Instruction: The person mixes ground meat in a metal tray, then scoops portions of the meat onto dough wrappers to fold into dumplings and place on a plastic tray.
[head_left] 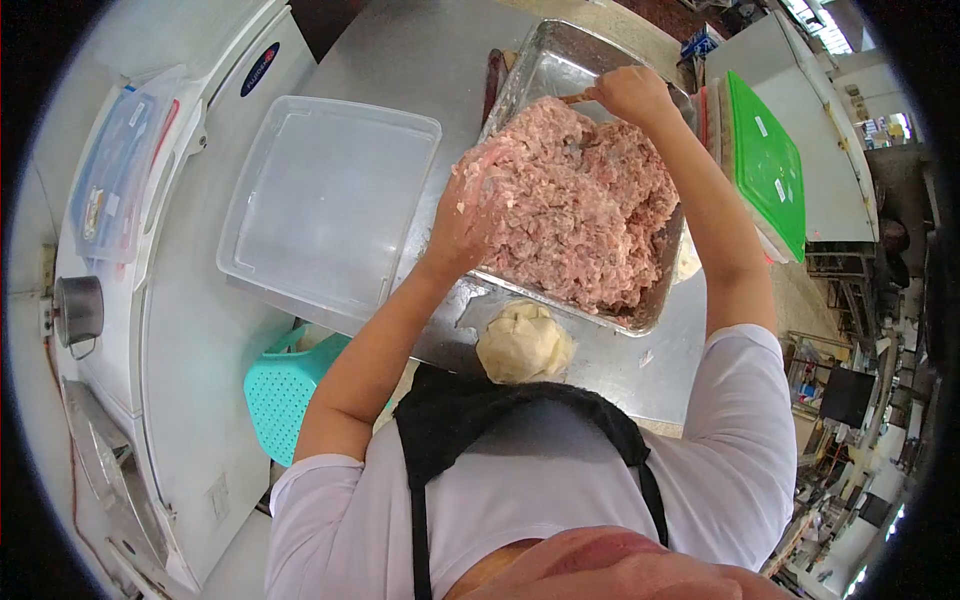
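Stainless steel forms the worktable [600, 375], which sits in a cluttered kitchen with a white chest freezer [180, 330] along its left side. On the table rests a rectangular metal tray [545, 70] holding a large mound of pink minced meat [580, 210] that fills most of it. The person's left hand [462, 212] lies spread against the left flank of the mound, palm on the meat, fingers smeared and slightly blurred. The right hand [632, 95] is at the far end of the tray, closed in a fist around a thin brownish handle [577, 98]; the working end of that tool is buried in the meat and cannot be made out. Just left of the tray lies a clear rectangular plastic container [320, 200], touching or nearly touching the tray's edge. A pale cream lump [523, 343] sits on the table just in front of the tray's near corner. A green-lidded box [768, 160] stands to the right of the tray, and a teal perforated plastic stool [280, 390] shows below the table edge.
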